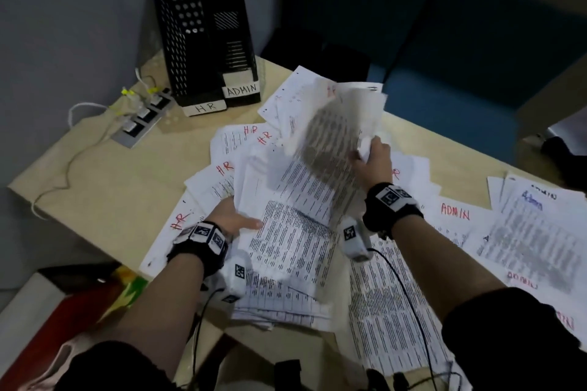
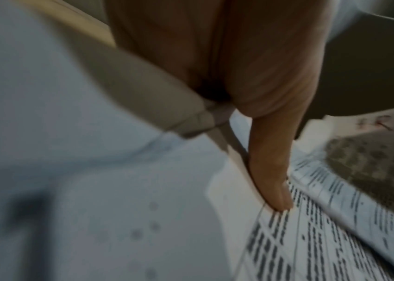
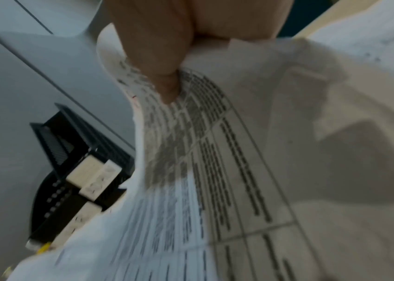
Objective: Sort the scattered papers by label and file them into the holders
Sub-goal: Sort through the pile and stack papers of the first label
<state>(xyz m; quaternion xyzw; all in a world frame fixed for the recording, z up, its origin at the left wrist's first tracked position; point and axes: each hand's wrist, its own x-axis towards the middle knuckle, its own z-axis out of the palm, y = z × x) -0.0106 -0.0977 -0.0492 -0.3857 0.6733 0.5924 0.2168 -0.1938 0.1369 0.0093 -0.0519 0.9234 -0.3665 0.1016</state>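
**Paper sheets in both hands, holders standing at the far left**

Paper is filling the middle of the beige table [image 1: 104, 168], and you are working it with both hands.

1. Your right hand [image 1: 374, 162] is clamping a lifted sheaf of printed sheets [image 1: 330, 136] at its right edge. The right wrist view is showing the thumb [image 3: 159, 62] curled down onto the printed face, pinching the sheets against the other fingers. The sheaf is hanging leftward and toward you from the grip, raised off the pile and blurred.

2. Your left hand [image 1: 233, 220] is holding the near stack of printed pages [image 1: 286, 251] at its left edge. The thumb [image 2: 272, 171] is lying straight along the top page, pressing it; the other fingers are hidden under the pages, so you cannot tell how they are bent.

3. Loose sheets marked "HR" in red [image 1: 241, 136] are lying fanned on the table just beyond and to the left of your left hand. Sheets marked "ADMIN" [image 1: 457, 213] are lying to the right of your right wrist.

4. Two black holders are standing side by side at the far left corner: the HR holder [image 1: 187, 51] on the left, the ADMIN holder [image 1: 232, 28] touching it on the right. Both are well apart from either grip.

A power strip [image 1: 143, 120] is lying just left of the holders.
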